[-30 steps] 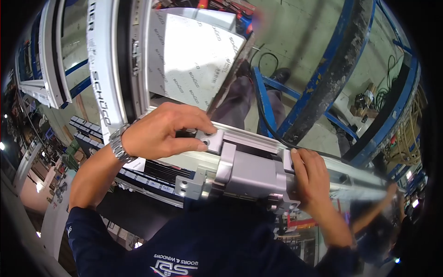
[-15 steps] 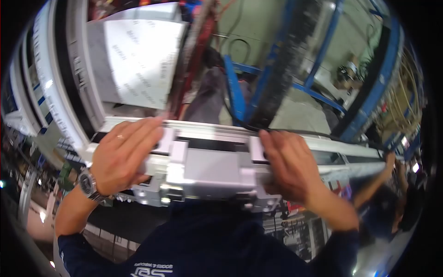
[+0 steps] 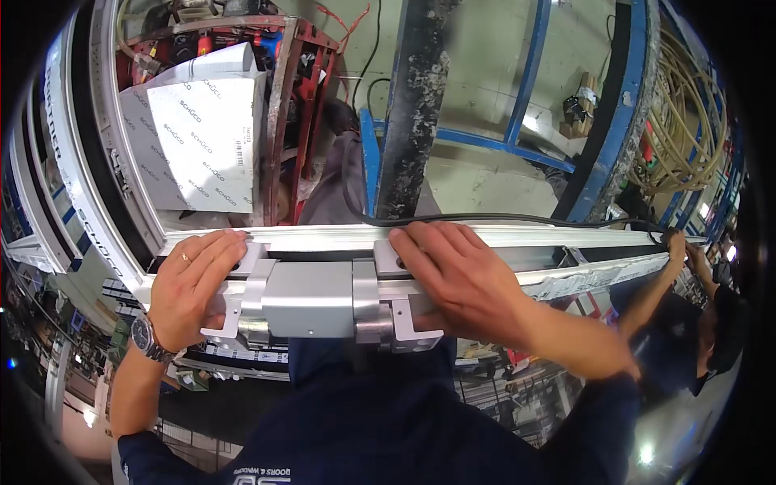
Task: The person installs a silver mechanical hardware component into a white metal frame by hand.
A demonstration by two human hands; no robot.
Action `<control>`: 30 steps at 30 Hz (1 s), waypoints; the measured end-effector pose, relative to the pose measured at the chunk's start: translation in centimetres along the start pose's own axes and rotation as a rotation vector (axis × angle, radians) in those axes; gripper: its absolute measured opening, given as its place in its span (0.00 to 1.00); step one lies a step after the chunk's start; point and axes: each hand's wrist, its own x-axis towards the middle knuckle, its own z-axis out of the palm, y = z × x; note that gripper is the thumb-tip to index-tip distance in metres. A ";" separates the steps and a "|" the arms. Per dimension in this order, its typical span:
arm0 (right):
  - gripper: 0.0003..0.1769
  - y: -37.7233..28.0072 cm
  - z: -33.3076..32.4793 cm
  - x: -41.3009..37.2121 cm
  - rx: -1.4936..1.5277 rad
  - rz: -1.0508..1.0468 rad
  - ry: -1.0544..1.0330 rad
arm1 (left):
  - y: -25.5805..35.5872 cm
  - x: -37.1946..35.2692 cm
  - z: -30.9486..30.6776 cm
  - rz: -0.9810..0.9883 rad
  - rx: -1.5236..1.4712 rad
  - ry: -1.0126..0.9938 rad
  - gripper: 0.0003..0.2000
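The camera looks forward and down from the wearer's head; the metal fitting (image 3: pixel 309 299) is near. The floor (image 3: pixel 483 85) lies farther.

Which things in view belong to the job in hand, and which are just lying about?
Apparently in the job:
- left hand and right hand
- grey metal fitting, under both hands
- silver frame profile

Apparently lying about:
- SCHÜCO-printed box
- coiled hose

Metal fitting (image 3: pixel 309 299): ends partly hidden by left hand (image 3: pixel 190 287) and right hand (image 3: pixel 469 283). Shirt lettering (image 3: pixel 263 476): cut off, near edge.

The fitting (image 3: pixel 309 299) is grey, the lettered box (image 3: pixel 194 149) white.
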 end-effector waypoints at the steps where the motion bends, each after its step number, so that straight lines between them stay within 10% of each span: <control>1: 0.51 0.0 0.0 -0.1 -0.011 0.011 -0.006 | 0.2 0.0 0.2 -0.030 -0.015 0.000 0.41; 17: 0.56 -0.9 -0.4 0.6 -0.047 0.024 -0.136 | 0.6 -2.2 1.9 -0.125 -0.060 0.130 0.48; 30: 0.44 -0.9 1.3 -0.5 -0.205 0.064 -0.047 | -1.7 -3.5 -0.5 -0.140 -0.441 0.141 0.24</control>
